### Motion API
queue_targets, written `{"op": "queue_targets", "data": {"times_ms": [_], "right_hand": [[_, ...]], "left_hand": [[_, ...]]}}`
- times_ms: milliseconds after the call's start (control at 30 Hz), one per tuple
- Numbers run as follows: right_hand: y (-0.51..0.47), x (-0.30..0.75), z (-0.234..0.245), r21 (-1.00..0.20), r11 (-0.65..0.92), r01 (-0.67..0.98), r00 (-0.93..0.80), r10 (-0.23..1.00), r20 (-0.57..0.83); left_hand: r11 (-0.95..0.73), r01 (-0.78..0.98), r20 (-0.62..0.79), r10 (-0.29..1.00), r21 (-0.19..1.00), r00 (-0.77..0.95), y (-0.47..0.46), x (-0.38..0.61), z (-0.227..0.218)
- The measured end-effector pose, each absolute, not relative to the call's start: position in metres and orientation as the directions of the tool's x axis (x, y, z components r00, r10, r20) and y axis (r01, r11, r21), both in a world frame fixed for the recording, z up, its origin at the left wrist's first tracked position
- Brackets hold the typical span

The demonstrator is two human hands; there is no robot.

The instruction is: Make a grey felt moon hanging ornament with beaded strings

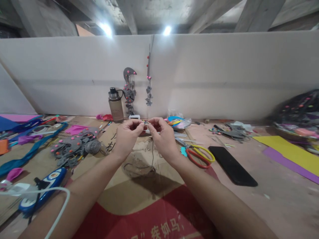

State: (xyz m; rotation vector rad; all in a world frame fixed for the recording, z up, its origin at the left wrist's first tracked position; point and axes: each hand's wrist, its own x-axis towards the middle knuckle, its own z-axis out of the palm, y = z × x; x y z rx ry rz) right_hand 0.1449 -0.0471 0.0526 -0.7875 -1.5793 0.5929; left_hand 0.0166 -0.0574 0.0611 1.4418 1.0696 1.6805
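Note:
My left hand (127,135) and my right hand (163,136) meet above the cardboard (117,192), their fingertips almost touching. Thumb and forefinger are pinched together on each. Between the tips is a tiny piece, too small to name. A thin grey cord (153,152) hangs from the fingers of my right hand. Its lower length lies in a loose loop on the cardboard. What exactly the left fingertips pinch is hidden.
Scissors (199,155) and a black phone (231,165) lie to the right. Grey felt pieces with pink beads (72,146) sit left, near a blue power strip (43,192). A bottle (116,108) stands before the white partition (211,66), where beaded grey strings (149,83) hang.

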Motion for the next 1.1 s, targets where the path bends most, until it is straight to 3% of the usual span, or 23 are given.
{"op": "queue_targets", "data": {"times_ms": [233, 433, 567, 700, 867, 1100], "right_hand": [[-0.044, 0.152, 0.056, -0.673, 0.669, 0.315, -0.066, 0.723, 0.687], [-0.033, 0.155, 0.054, -0.780, 0.601, 0.176, -0.180, 0.799, 0.574], [-0.023, 0.157, 0.049, -0.818, 0.550, 0.167, -0.233, 0.829, 0.509], [-0.011, 0.167, 0.048, -0.841, 0.509, 0.182, -0.292, 0.845, 0.448], [-0.006, 0.199, 0.047, -0.809, 0.459, 0.367, -0.182, 0.889, 0.421], [-0.026, 0.250, 0.037, -0.614, 0.415, 0.671, -0.171, 0.893, 0.417]], "left_hand": [[-0.317, -0.079, 0.317, 0.948, 0.945, -0.016, -0.058, 0.016, 0.064], [-0.276, -0.096, 0.278, 0.961, 0.956, 0.000, -0.055, 0.012, 0.068], [-0.253, -0.047, 0.251, 0.967, 0.966, -0.031, -0.050, 0.004, 0.072], [-0.326, 0.095, 0.335, 0.936, 0.941, -0.112, -0.042, -0.010, 0.076], [-0.352, 0.133, 0.371, 0.913, 0.927, -0.169, -0.034, -0.021, 0.079], [-0.372, 0.161, 0.398, 0.899, 0.914, -0.181, -0.034, -0.021, 0.075]]}}
